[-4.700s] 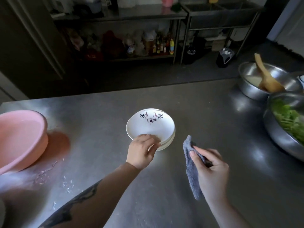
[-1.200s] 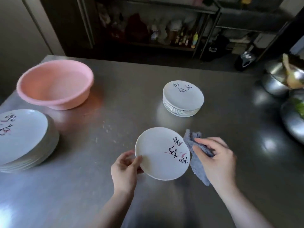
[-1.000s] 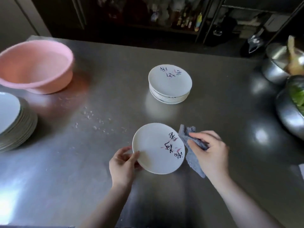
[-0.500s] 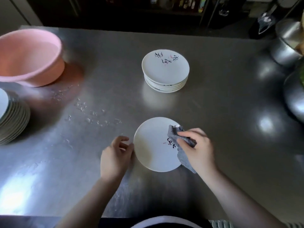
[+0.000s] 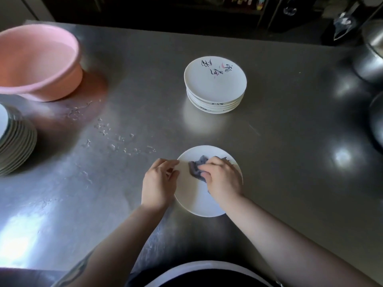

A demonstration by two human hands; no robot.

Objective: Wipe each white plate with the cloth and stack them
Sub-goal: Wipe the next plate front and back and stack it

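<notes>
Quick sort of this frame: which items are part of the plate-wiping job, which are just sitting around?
In the job:
- plate being wiped, left hand at its rim
- cloth held in the right hand
- centre stack of plates
- left-edge stack of plates

Just lying about:
- pink basin
- metal bowls at the right edge
- water drops on the counter

A single plate (image 5: 196,201) lies on the counter (image 5: 279,162) near its front edge, about midway along. The cloth (image 5: 196,167) rests on this plate under the right hand (image 5: 222,181); the left hand (image 5: 158,186) holds the plate's left rim. Behind it, toward the middle of the counter, stands a plate stack (image 5: 215,85). A basin (image 5: 37,61) sits at the back left corner, with a second stack (image 5: 15,139) at the left edge in front of it. Metal bowls (image 5: 371,59) line the right edge.
</notes>
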